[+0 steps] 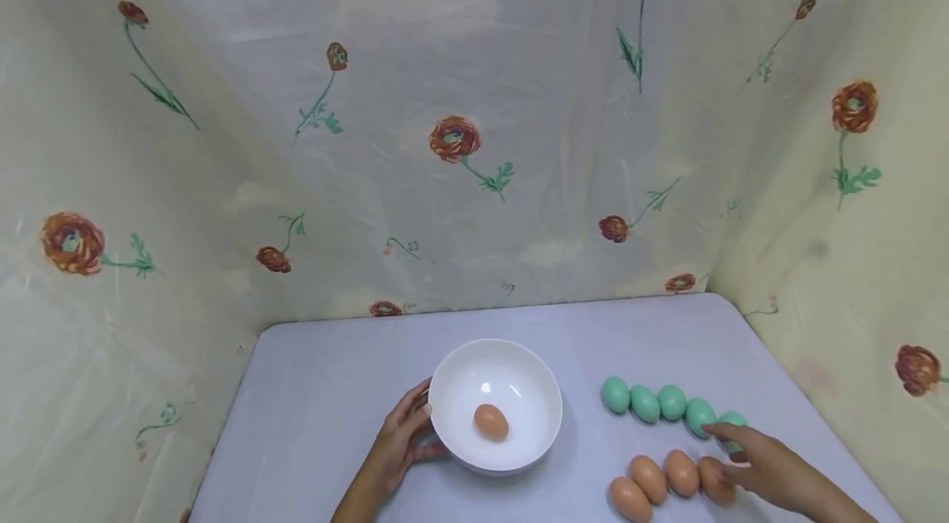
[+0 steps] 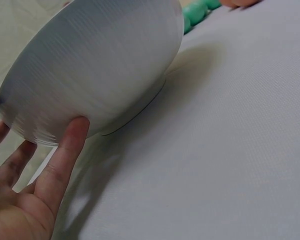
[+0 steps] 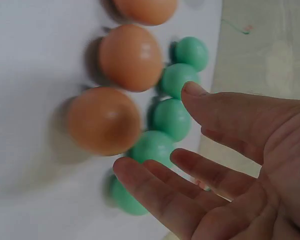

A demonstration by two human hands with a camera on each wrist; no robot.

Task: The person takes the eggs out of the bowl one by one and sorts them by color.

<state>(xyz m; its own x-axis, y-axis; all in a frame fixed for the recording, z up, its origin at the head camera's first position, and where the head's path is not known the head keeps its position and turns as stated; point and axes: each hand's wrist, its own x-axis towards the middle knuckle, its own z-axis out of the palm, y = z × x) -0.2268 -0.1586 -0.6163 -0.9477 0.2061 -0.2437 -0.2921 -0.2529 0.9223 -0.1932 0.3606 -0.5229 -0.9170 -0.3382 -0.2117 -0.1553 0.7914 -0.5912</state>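
Note:
A white bowl [image 1: 534, 391] stands on the table, with one brown egg [image 1: 491, 422] lying inside it. My left hand [image 1: 398, 442] holds the bowl's left side, thumb against the lower wall [image 2: 90, 75] and fingers spread along the curve up to the rim. To the right, my right hand [image 1: 774, 469] hovers over the right end of a row of several brown eggs [image 1: 681, 473]. Its thumb and fingers are apart with nothing between them, near the endmost brown egg [image 3: 104, 121]. Behind lies a row of several green eggs [image 1: 671, 402], partly covered by the fingers.
The table [image 1: 334, 375] has a pale cover and rounded far corners. Flower-printed cloth [image 1: 549, 202] hangs behind it and along both sides. The green row lies farther back than the brown row, both to the right of the bowl.

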